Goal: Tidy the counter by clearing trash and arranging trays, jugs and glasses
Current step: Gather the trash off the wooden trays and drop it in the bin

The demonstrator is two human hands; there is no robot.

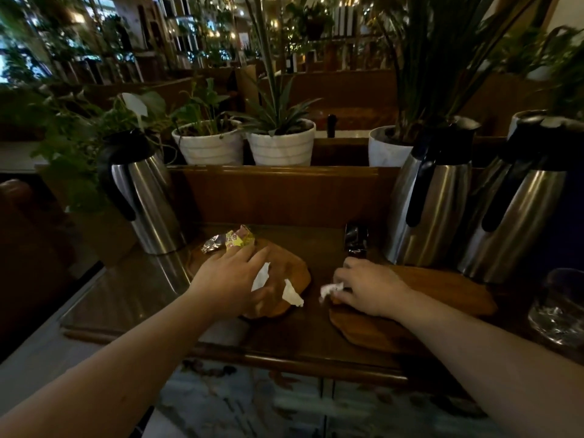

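Two wooden trays lie on the dark counter: a rounded left tray (294, 268) and a longer right tray (448, 289). My left hand (230, 279) hovers over the left tray, fingers spread, reaching toward a crumpled yellow and silver wrapper (232, 241) at the tray's far edge. Two white paper scraps (292, 294) lie on that tray beside the hand. My right hand (369, 287) rests on the right tray's near left end and pinches a crumpled white paper (330, 289). A dark wrapper (356, 240) stands just beyond it.
One steel jug (148, 203) with a black handle stands at the left, two more steel jugs (429, 200) (518, 216) at the right behind the long tray. Glasses (559, 311) sit at the far right. Potted plants (281, 143) line the ledge behind the counter.
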